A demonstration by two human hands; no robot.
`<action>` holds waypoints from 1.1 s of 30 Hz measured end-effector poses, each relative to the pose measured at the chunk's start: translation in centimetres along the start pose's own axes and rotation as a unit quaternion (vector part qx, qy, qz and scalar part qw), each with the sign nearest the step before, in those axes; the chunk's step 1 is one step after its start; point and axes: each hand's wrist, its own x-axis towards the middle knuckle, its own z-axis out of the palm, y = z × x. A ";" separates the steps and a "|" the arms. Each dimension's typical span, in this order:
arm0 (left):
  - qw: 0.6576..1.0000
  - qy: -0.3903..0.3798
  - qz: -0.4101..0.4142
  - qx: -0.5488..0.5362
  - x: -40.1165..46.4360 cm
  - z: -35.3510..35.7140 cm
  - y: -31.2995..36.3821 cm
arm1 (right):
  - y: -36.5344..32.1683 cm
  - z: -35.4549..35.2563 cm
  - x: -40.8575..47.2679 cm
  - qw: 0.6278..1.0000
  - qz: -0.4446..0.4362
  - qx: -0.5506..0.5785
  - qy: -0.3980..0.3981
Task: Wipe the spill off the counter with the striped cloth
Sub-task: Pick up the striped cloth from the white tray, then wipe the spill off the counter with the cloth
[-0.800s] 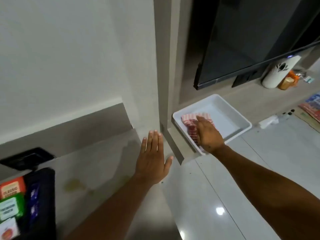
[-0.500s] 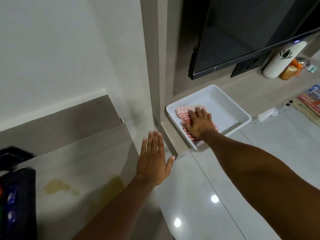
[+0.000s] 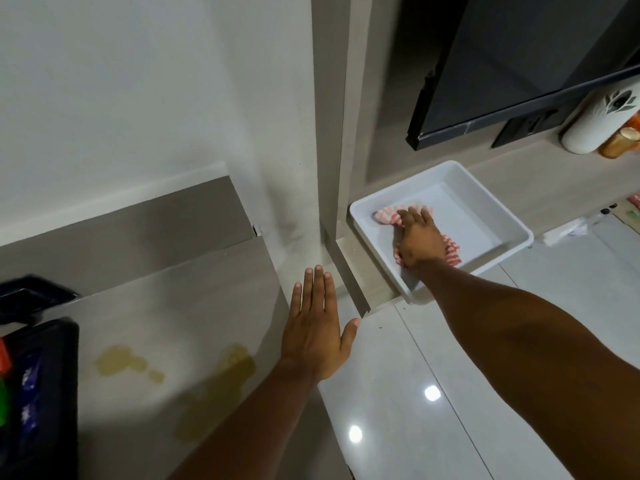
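- While the right hand (image 3: 417, 242) presses down on the striped cloth (image 3: 450, 249) inside a white tray (image 3: 485, 188), its fingers are spread over the bunched red-and-white fabric; whether they have closed around it cannot be told from the head view.
- Cloth shows on both sides of that hand: one bunch beyond the fingertips, another by the wrist, all within the tray on a low ledge.
- Well to the left of the grip, the left hand (image 3: 317, 336) hovers flat and empty, fingers straight and together, thumb out, at the counter (image 3: 173, 306) edge.
- Left of the open hand, a yellowish spill (image 3: 119, 363) lies on the counter in pale blotches, with a darker patch (image 3: 228, 372) nearer the forearm.
- At the counter's far left sits a black organizer (image 3: 52, 393) with coloured packets; their printing is too blurred to read.
- Beyond the tray, a dark screen (image 3: 519, 64) hangs above a white bottle (image 3: 595, 123) bearing a leaf-like emblem, no legible wording.
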 end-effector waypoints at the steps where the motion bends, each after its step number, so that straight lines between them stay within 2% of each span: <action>1: 1.000 0.005 0.000 0.002 -0.2 -0.2 -0.1 | 0.2 -0.5 -0.2 1.000 -0.001 0.021 0.002; 4: 1.000 0.020 0.007 0.003 -0.5 -0.9 -0.4 | 0.7 -2.5 -1.4 0.997 0.003 0.067 0.029; 10: 0.998 0.051 0.025 0.007 -3.0 -4.0 -0.2 | -1.1 -7.7 -5.3 0.988 -0.048 0.105 0.098; 14: 0.998 0.056 0.015 0.010 -5.9 -6.2 -0.3 | -4.8 -10.0 -10.3 0.950 -0.044 0.275 0.143; 16: 0.998 0.056 0.008 0.017 -8.0 -6.8 -0.6 | -7.3 -9.7 -14.1 0.940 -0.034 0.311 0.135; 19: 0.998 0.060 -0.007 0.012 -11.5 -6.9 -1.4 | -10.8 -7.1 -19.5 0.944 -0.086 0.301 0.105; 22: 0.998 0.046 -0.041 0.023 -15.6 -6.5 -3.3 | -14.1 -3.8 -24.0 0.934 -0.114 0.336 0.039; 27: 0.993 0.031 -0.110 0.011 -23.2 -5.0 -8.3 | -18.9 0.8 -29.4 0.949 -0.147 0.280 -0.005; 33: 0.984 -0.045 -0.174 0.020 -31.7 -1.5 -13.7 | -22.3 5.1 -34.8 0.957 -0.170 0.233 -0.031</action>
